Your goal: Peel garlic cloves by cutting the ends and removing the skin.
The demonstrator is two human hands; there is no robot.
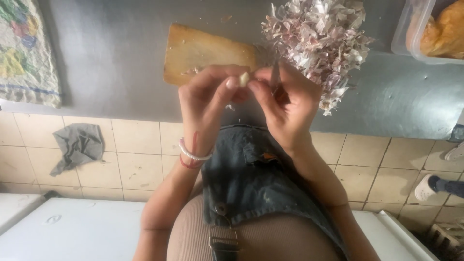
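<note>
I see the small pale peeled garlic clove [244, 79] pinched between left hand [208, 96] fingertips, right hand [285, 104] closed on a thin metal knife blade [275, 75] just beside it: light, firm, slippery, so grip its sides.

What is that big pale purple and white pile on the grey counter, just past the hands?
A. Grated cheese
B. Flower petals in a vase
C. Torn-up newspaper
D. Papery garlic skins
D: the pile of garlic skins is thin, papery flakes lying loose on the counter, and the left hand pinches a peeled garlic clove beside the right hand, which holds a small knife.
</note>
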